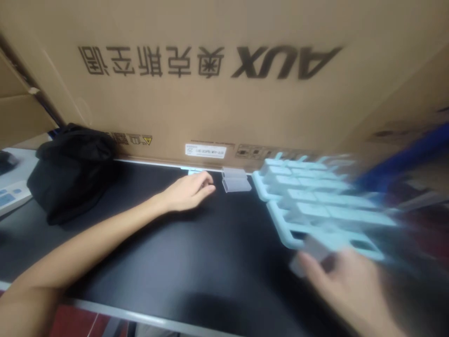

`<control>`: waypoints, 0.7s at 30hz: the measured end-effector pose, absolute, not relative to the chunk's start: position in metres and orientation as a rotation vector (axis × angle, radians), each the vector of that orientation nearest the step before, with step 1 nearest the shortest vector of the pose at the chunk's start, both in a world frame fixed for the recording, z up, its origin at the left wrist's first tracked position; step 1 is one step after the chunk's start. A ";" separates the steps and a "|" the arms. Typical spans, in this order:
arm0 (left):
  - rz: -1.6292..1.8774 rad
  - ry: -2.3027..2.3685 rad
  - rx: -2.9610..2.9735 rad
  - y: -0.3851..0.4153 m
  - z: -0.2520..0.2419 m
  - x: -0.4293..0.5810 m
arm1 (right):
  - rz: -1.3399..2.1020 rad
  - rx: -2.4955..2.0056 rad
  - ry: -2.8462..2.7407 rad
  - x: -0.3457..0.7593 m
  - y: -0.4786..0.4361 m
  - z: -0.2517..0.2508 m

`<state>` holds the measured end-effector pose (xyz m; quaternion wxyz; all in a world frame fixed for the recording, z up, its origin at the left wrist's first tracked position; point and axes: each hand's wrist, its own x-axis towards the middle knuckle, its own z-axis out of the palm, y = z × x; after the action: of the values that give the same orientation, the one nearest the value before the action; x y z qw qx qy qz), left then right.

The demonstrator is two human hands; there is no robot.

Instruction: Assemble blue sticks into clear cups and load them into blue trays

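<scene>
My left hand rests near the back edge of the black table top, its fingers curled; what they hold, if anything, is hidden. A light blue piece shows just behind it. To its right lies a translucent, ridged plastic piece. At the lower right my right hand, smeared by motion, has thumb and fingers closed on a small whitish block. This block is in front of the near edge of a light blue rack with rows of raised slots and prongs; whether they touch is unclear.
Behind the black table top stands a large cardboard box with upside-down print. A black cloth bundle lies at the left, beside a white and blue printed item. A blue bar slants at the right.
</scene>
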<state>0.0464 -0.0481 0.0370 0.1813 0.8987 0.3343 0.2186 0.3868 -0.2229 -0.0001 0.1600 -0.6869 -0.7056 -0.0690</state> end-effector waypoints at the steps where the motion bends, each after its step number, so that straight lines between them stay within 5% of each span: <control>1: 0.610 0.841 2.439 -0.062 0.045 0.054 | -0.098 -1.863 -2.082 0.369 -0.221 0.005; 7: 0.827 0.584 2.254 -0.106 0.054 0.080 | 0.400 -1.612 -2.262 0.277 -0.174 0.036; 13: 1.528 0.950 1.802 -0.018 0.018 0.044 | 0.840 -1.595 -2.196 0.267 -0.173 0.019; 21: 1.137 1.442 2.184 0.023 -0.011 0.007 | 0.894 -1.556 -2.309 0.255 -0.183 0.020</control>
<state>0.0069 0.0226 -0.0108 0.1436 0.7576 0.5000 0.3942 0.2553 -0.1834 0.0200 0.1085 -0.5290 -0.7848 0.3041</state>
